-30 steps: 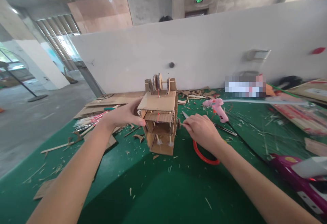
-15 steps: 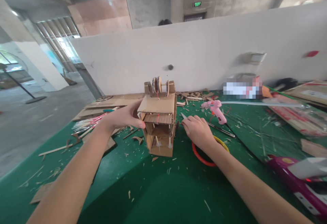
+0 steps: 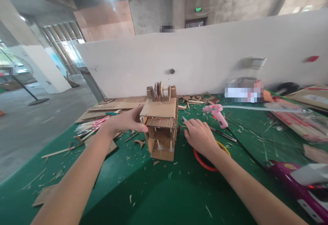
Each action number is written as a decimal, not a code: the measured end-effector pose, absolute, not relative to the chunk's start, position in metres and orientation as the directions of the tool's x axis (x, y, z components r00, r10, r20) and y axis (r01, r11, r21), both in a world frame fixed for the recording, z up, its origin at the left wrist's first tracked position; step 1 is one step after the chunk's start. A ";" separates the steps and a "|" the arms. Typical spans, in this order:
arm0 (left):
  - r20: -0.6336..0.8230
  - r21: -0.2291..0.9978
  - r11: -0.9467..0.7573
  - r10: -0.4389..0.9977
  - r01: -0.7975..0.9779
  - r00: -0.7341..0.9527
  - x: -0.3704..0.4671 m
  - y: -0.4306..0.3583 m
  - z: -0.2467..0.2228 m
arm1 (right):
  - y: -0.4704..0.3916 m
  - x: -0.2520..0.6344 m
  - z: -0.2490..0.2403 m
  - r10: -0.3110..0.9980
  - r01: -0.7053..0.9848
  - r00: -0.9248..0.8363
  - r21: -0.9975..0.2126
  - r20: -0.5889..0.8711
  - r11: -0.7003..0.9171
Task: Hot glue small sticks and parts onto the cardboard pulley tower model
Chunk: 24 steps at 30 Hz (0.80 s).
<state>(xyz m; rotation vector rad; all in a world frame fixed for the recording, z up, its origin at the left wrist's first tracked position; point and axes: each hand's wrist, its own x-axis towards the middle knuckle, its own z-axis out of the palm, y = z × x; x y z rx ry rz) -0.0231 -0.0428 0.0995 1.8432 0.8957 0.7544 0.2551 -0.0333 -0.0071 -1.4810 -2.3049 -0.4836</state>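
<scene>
A cardboard model with stacked open compartments stands upright on the green table. On its top, cardboard discs sit on a wooden stick between two cardboard supports, with a red thread going down. My left hand is closed on the model's left side, thumb at the front edge and fingers hidden behind. At the right side is a small cardboard disc with a thin stick handle that reaches my right hand, whose fingers are curled around its end. A pale pointed tip shows beyond these fingers.
Below my right forearm stands a red and yellow round container. A pink glue gun and a utility knife lie to the right, near a purple device. Cardboard sheets and scraps lie left; a white partition rises behind.
The whole view has shifted slightly, so everything appears a little lower. Both hands keep their places at the model; the right hand has turned slightly at the stick handle.
</scene>
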 end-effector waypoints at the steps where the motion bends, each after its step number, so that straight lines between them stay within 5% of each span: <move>1: 0.126 0.911 -0.319 0.819 0.261 0.560 -0.023 -0.043 0.100 | -0.034 0.255 -0.006 0.793 0.914 -0.381 0.064 0.474 0.401; 10: 0.133 0.856 -0.373 0.827 0.357 0.546 -0.022 -0.046 0.103 | -0.028 0.259 -0.002 0.816 0.876 -0.353 -0.144 0.458 0.460; 24: 0.079 0.910 -0.279 0.843 0.307 0.533 -0.023 -0.051 0.102 | -0.034 0.252 -0.011 0.820 0.878 -0.396 -0.091 0.414 0.470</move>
